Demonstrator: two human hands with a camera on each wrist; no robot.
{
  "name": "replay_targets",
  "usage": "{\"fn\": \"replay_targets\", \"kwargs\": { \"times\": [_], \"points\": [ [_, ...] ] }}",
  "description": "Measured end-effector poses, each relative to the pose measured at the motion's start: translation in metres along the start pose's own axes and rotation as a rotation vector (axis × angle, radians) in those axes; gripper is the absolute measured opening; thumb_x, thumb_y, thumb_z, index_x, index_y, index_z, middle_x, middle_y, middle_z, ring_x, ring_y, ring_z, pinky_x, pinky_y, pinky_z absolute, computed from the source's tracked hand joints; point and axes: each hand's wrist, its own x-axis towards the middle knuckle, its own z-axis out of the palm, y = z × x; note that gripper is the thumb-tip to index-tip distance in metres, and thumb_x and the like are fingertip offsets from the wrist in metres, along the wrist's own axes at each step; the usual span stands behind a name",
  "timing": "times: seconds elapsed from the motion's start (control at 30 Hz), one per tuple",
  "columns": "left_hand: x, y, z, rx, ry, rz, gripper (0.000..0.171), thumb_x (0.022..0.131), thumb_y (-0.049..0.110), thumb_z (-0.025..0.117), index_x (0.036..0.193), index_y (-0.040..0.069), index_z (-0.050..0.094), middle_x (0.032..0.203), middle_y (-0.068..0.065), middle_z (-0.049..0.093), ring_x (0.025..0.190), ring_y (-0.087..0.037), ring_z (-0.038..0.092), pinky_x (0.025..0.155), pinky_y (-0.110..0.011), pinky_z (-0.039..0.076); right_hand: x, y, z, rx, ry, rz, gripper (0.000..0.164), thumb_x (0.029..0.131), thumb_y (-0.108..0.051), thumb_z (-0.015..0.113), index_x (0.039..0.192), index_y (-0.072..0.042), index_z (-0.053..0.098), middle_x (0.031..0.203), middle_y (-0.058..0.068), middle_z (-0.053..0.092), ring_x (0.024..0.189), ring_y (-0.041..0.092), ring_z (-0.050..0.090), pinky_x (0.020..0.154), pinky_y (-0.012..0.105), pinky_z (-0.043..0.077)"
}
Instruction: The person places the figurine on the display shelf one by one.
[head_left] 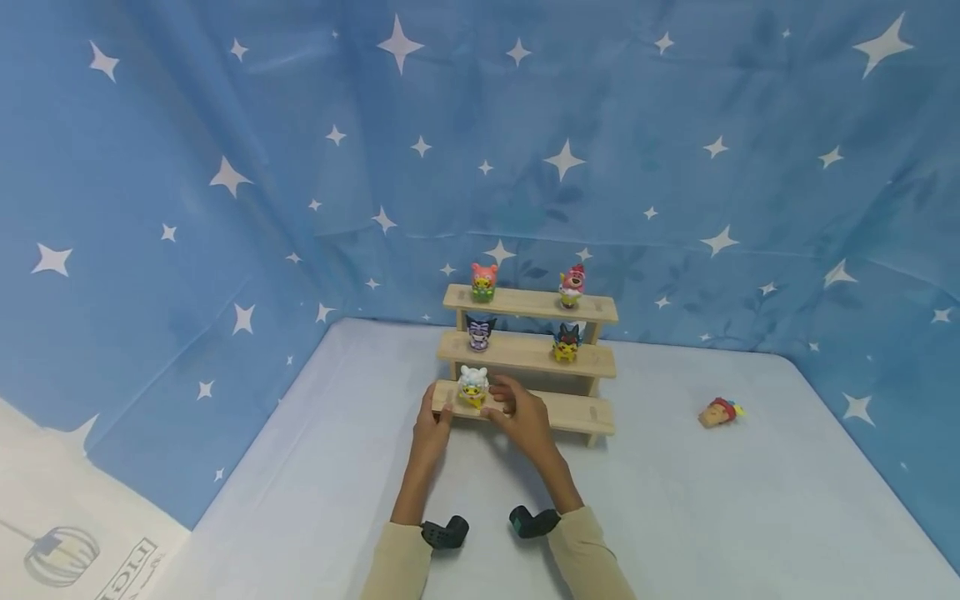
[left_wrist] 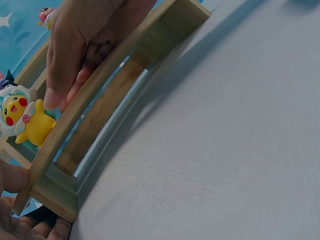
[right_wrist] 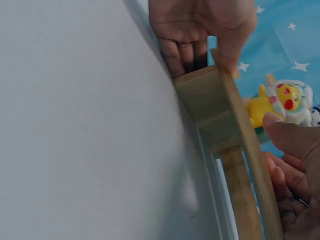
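Note:
A three-step wooden display stand (head_left: pixel 566 408) stands near the back of the white table. My left hand (head_left: pixel 431 432) grips the left end of its lowest step, thumb on the board's edge and fingers around the side. On that step, a yellow figurine in a white hood (head_left: pixel 473 383) stands upright near the left end. Close at its right side is my right hand (head_left: pixel 527 421), thumb and fingers parted and loosely bent. In the right wrist view, the right thumb (right_wrist: pixel 285 132) overlaps the figurine's yellow body; whether it touches, I cannot tell.
The middle step carries a purple-and-black figurine (head_left: pixel 480 333) and a dark-hooded yellow one (head_left: pixel 566 342). On the top step are a pink-hooded figurine (head_left: pixel 483 283) and a pink one with a red hat (head_left: pixel 572 287). A brown-and-red figurine (head_left: pixel 718 412) lies at right. Behind hangs a starry blue cloth (head_left: pixel 637 108).

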Motion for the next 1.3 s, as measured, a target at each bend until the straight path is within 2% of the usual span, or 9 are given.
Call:
{"fn": "replay_targets", "kwargs": {
  "times": [0.17,0.4,0.5,0.67,0.83,0.97,1.07,1.2,1.3],
  "points": [
    [0.001,0.001,0.000,0.000,0.009,-0.007,0.057,0.102,0.014,0.046,0.154,0.006,0.024,0.155,-0.024,0.032,0.144,-0.043,0.030,0.118,-0.057,0.024,-0.005,0.003,-0.016,0.116,0.005,0.017,0.047,0.082,-0.012,0.079,0.123,0.002,0.062,0.105,0.014,0.074,0.091,0.027,0.072,0.074,0.028,0.059],
    [-0.002,0.001,-0.001,-0.007,0.006,-0.033,0.057,0.102,0.015,0.046,0.155,0.007,0.024,0.156,-0.023,0.031,0.145,-0.042,0.028,0.118,-0.057,0.023,-0.018,0.012,-0.049,0.195,0.038,0.125,0.035,0.087,-0.012,0.074,0.118,0.001,0.065,0.102,0.014,0.074,0.093,0.028,0.072,0.078,0.023,0.058],
    [-0.003,0.000,-0.001,-0.003,-0.003,-0.038,0.057,0.102,0.015,0.045,0.155,0.007,0.023,0.157,-0.022,0.030,0.146,-0.042,0.026,0.119,-0.056,0.021,-0.024,0.021,-0.067,0.156,0.178,0.163,0.027,0.090,-0.012,0.071,0.113,0.000,0.067,0.099,0.015,0.073,0.086,0.019,0.071,0.074,0.018,0.057],
    [0.000,0.001,0.000,0.006,-0.003,-0.035,0.057,0.103,0.015,0.045,0.155,0.007,0.023,0.157,-0.023,0.030,0.145,-0.042,0.028,0.118,-0.057,0.023,-0.029,0.044,-0.100,0.070,0.538,0.252,0.016,0.091,-0.012,0.068,0.103,0.000,0.069,0.090,0.019,0.073,0.070,-0.007,0.060,0.062,0.006,0.046],
    [0.002,0.002,0.000,0.004,-0.005,-0.035,0.057,0.103,0.014,0.044,0.155,0.007,0.022,0.157,-0.023,0.030,0.145,-0.041,0.028,0.119,-0.054,0.023,-0.035,0.066,-0.131,0.038,0.801,0.428,0.023,0.093,-0.016,0.066,0.108,0.001,0.066,0.091,0.013,0.071,0.066,-0.010,0.055,0.061,0.006,0.043],
    [0.003,0.004,-0.001,0.005,-0.004,-0.051,0.057,0.103,0.014,0.044,0.155,0.008,0.022,0.158,-0.021,0.029,0.146,-0.040,0.027,0.120,-0.053,0.022,-0.042,0.080,-0.150,0.077,0.910,0.656,0.039,0.092,-0.023,0.067,0.123,-0.003,0.055,0.101,-0.006,0.050,0.078,-0.004,0.047,0.074,0.012,0.041],
    [0.003,0.005,-0.001,0.001,-0.002,-0.056,0.057,0.103,0.014,0.044,0.155,0.008,0.022,0.158,-0.021,0.029,0.146,-0.040,0.027,0.119,-0.054,0.022,-0.046,0.092,-0.161,0.090,0.965,0.784,0.053,0.090,-0.027,0.068,0.133,-0.007,0.044,0.115,-0.003,0.039,0.094,0.002,0.042,0.087,0.020,0.038],
    [0.002,0.004,0.000,0.002,-0.003,-0.059,0.057,0.103,0.015,0.044,0.155,0.008,0.022,0.157,-0.022,0.031,0.145,-0.041,0.028,0.119,-0.055,0.022,-0.048,0.106,-0.172,0.092,1.051,0.834,0.064,0.087,-0.024,0.071,0.138,-0.008,0.035,0.137,0.011,0.026,0.125,0.019,0.036,0.109,0.028,0.031],
    [0.002,0.004,0.000,0.003,-0.010,-0.070,0.057,0.103,0.016,0.044,0.156,0.009,0.022,0.157,-0.021,0.030,0.145,-0.041,0.028,0.119,-0.055,0.022,-0.047,0.116,-0.180,0.097,1.087,0.823,0.067,0.086,-0.019,0.072,0.139,-0.008,0.032,0.143,0.015,0.020,0.139,0.025,0.026,0.118,0.028,0.024]
  ]
}}
